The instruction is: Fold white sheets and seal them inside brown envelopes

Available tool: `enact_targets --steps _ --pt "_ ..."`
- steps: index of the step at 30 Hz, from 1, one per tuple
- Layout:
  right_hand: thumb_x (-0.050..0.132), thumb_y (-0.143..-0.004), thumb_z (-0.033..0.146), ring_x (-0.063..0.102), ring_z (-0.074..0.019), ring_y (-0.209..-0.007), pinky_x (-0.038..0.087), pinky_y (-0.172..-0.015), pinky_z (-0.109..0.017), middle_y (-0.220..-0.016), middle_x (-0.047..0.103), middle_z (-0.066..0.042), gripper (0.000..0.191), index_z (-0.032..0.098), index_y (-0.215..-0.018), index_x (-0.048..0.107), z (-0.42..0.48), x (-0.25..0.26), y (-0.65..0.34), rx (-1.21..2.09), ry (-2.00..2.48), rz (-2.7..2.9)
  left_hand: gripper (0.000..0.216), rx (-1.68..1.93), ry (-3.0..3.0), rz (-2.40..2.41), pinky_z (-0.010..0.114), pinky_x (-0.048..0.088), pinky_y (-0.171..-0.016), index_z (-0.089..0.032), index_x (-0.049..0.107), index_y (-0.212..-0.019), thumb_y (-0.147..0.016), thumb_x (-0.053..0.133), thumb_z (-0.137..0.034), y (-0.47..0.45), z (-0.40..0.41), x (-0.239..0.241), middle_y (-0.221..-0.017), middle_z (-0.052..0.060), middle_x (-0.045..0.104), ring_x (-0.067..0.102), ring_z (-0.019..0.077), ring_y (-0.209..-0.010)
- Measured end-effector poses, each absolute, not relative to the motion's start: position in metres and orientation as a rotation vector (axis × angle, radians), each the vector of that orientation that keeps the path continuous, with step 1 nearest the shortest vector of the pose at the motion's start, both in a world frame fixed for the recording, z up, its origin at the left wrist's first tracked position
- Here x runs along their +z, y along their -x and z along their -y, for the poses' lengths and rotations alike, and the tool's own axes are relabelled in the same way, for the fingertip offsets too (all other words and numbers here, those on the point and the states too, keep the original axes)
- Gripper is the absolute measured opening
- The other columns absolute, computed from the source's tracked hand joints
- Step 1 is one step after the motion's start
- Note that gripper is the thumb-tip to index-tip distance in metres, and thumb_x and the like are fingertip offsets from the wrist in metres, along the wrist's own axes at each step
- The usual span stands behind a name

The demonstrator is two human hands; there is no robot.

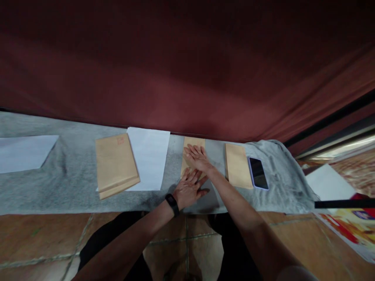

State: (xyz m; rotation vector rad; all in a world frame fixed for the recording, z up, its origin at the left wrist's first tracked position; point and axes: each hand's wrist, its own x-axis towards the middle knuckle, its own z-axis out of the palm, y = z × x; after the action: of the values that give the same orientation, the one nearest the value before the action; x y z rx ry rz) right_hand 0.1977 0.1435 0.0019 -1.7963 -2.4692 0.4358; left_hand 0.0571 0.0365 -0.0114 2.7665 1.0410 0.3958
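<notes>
A brown paper envelope [190, 141] lies on the grey cloth in front of me, partly hidden under both hands. My right hand [197, 157] rests flat on its upper part with fingers stretched out. Lower down, my left hand [187, 190] lies with fingers spread over the envelope's near end, a dark band on the wrist. The fingertips of the left hand come close to the right palm. To the right is a stack of brown envelopes [238, 166]. On the left, larger brown envelopes [115, 164] overlap white paper sheets [150, 156].
A phone [259, 173] lies beside the right-hand stack. Another white sheet [25, 153] is at the far left of the grey cloth [74, 156]. Dark red fabric [187, 97] rises behind the narrow surface. A colourful printed box [351, 226] stands at the lower right, above the tiled floor.
</notes>
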Motion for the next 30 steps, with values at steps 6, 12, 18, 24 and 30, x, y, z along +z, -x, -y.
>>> enact_targets --steps 6,12,18,24,30 --pt "0.012 -0.109 0.048 0.012 -0.0222 -0.158 0.007 -0.129 -0.05 -0.17 0.018 0.0 0.058 0.029 -0.16 0.032 -0.114 0.001 -0.203 0.585 1.715 2.434 0.058 0.377 -2.775 -1.025 0.056 0.006 -0.127 -0.025 0.051 -0.148 -0.102 0.038 -0.059 -0.055 -0.037 -0.008 -0.154 0.01 0.052 0.033 0.0284 -0.151" --pt "0.012 -0.109 0.048 0.018 -0.0187 -0.157 0.016 -0.128 -0.044 -0.169 0.024 -0.008 0.062 0.019 -0.16 0.03 -0.08 -0.012 -0.211 0.51 1.723 2.302 0.06 0.354 -2.797 -0.998 0.05 0.008 -0.128 -0.016 0.045 -0.151 -0.105 0.033 -0.052 -0.048 -0.04 -0.012 -0.158 0.011 0.046 0.028 0.0248 -0.154" --pt "0.017 -0.109 0.042 0.019 -0.0186 -0.157 0.021 -0.127 -0.043 -0.168 0.025 -0.009 0.06 0.016 -0.163 0.021 -0.05 -0.024 -0.217 0.26 1.783 2.257 0.062 0.346 -2.78 -1.054 0.048 0.014 -0.128 -0.011 0.042 -0.152 -0.105 0.03 -0.049 -0.042 -0.038 -0.017 -0.157 0.015 0.047 0.033 0.0252 -0.152" --pt "0.019 -0.11 0.037 0.022 -0.0189 -0.156 0.019 -0.127 -0.044 -0.168 0.025 -0.007 0.056 0.017 -0.162 0.025 -0.036 -0.022 -0.219 0.168 1.874 2.274 0.062 0.316 -2.761 -1.124 0.046 0.018 -0.127 -0.01 0.041 -0.153 -0.105 0.028 -0.047 -0.039 -0.038 -0.021 -0.163 0.015 0.038 0.029 0.0247 -0.154" --pt "0.023 -0.109 0.04 0.022 -0.022 -0.156 0.018 -0.127 -0.045 -0.168 0.024 -0.005 0.056 0.019 -0.161 0.028 -0.032 -0.019 -0.226 0.105 1.981 2.266 0.065 0.387 -2.727 -1.25 0.046 0.02 -0.127 -0.011 0.038 -0.155 -0.103 0.031 -0.05 -0.032 -0.037 -0.024 -0.164 0.014 0.037 0.025 0.0253 -0.155"
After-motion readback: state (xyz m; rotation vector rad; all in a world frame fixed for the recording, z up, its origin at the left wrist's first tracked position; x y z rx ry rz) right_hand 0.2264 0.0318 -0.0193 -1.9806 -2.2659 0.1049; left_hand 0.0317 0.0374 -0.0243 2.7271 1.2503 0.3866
